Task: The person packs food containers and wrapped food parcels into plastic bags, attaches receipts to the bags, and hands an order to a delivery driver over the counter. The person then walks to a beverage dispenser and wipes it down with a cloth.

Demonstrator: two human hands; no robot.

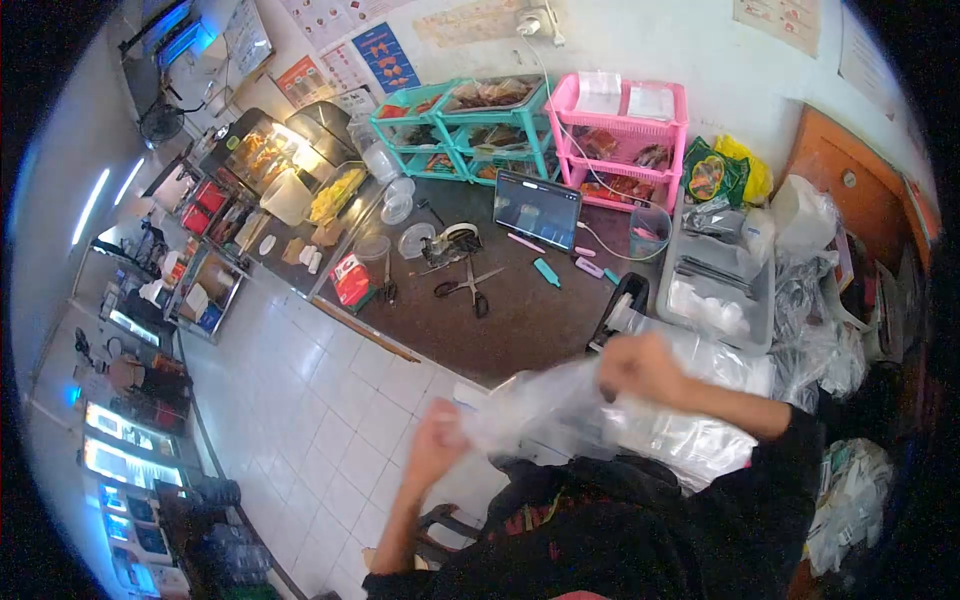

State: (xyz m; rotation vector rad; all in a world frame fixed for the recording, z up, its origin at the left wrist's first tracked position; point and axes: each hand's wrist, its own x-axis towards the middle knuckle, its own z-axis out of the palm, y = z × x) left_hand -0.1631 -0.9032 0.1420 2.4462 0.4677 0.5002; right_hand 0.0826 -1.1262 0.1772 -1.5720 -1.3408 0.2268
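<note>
A clear plastic bag point(545, 405) stretches between my two hands, above the counter's front edge, and is smeared by motion. My left hand point(437, 442) is closed on the bag's left end. At the other end, my right hand point(648, 372) is closed in a fist around the plastic, its fingers partly blurred. Beneath and beside my right hand lies a stack of flat clear plastic bags point(690, 425). A black stapler-like object point(622, 308) sits just beyond that hand.
On the dark counter point(420, 335) are scissors point(470, 288), a tablet point(537, 210), several markers point(546, 272) and a red box point(352, 282). Behind stand teal racks point(455, 130) and a pink rack point(620, 135). A grey tray point(715, 300) is at right; tiled floor point(330, 430) lies left.
</note>
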